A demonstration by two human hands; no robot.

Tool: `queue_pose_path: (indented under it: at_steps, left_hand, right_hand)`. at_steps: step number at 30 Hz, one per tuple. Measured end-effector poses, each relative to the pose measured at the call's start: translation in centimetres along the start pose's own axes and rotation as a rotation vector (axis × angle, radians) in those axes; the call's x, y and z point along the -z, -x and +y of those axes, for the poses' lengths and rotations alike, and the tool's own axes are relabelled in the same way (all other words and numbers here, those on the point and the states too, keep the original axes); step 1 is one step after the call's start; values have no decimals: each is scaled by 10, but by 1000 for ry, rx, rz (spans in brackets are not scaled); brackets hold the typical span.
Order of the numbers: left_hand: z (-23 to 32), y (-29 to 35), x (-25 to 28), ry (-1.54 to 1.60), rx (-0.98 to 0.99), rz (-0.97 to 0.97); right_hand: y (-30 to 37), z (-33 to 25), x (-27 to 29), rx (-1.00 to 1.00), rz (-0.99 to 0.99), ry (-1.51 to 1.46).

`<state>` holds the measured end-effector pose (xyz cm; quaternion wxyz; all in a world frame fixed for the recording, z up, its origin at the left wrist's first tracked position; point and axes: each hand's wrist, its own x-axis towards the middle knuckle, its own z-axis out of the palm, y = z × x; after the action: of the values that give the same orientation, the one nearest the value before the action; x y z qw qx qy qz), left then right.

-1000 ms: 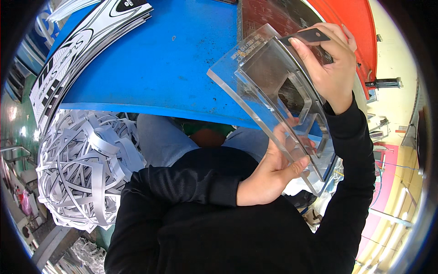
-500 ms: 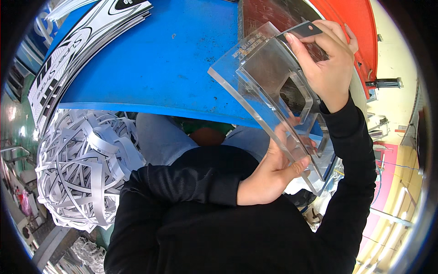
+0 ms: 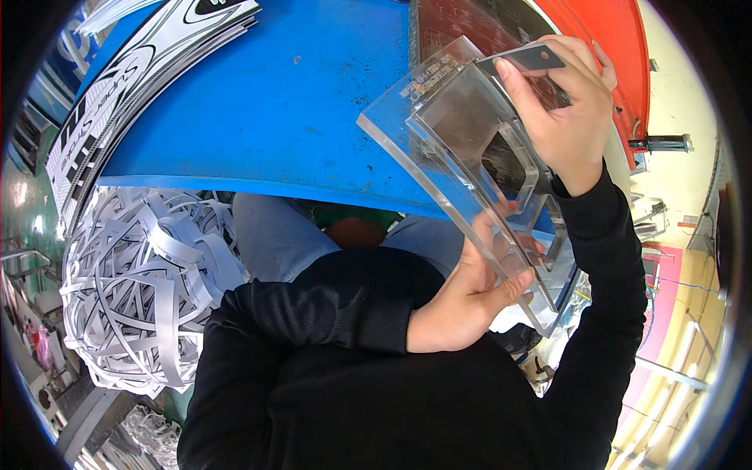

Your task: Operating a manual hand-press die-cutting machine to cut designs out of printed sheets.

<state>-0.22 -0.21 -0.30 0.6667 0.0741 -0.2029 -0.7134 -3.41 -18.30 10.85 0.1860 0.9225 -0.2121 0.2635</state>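
Note:
A clear acrylic jig [image 3: 407,157], built of thick stacked plates with cut-out windows, is tilted over the right front edge of the blue table. My left hand [image 3: 462,301] is closed around its lower end, the thumb on the near side and fingers seen through the plastic. At the jig's upper end my right hand [image 3: 568,117] pinches a small dark grey flat plate [image 3: 526,58] with a hole near one end. The plate lies across the jig's top end. Some of my right fingers are hidden behind the plate and jig.
A blue table [image 3: 274,102] spreads in front of me, with a stack of white-and-black printed sheets [image 3: 129,86] at its left. Below them bulges a heap of white paper strips [image 3: 149,282]. A dark board [image 3: 446,27] and a red surface [image 3: 607,47] lie at the far right.
My right hand and the dark grey plate have shifted slightly right and down along the jig's top end. My left hand and the jig stay practically in place.

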Motion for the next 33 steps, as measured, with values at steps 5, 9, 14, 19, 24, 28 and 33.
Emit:
queue_pose_path:
  at_steps: [5, 9, 14, 19, 24, 28, 33]
  left_hand:
    - [2, 0, 0, 19, 26, -11]
    - [2, -1, 0, 16, 31, -12]
    - [3, -1, -1, 14, 40, -3]
    - [4, 0, -1, -4, 25, -4]
    - [4, 0, -1, -4, 24, 7]
    - [4, 1, -2, 12, 44, 18]
    - [4, 1, -3, 24, 46, 23]
  right_hand:
    - [2, 0, -3, 7, 21, 28]
    - [3, 1, -4, 8, 21, 35]
    - [4, 7, -7, -7, 26, 33]
    - [4, 10, -10, -52, -6, -44]
    - [6, 8, -9, -91, 7, -47]
    - [5, 6, -6, -71, 10, -34]
    - [5, 7, -7, -71, 14, -35]
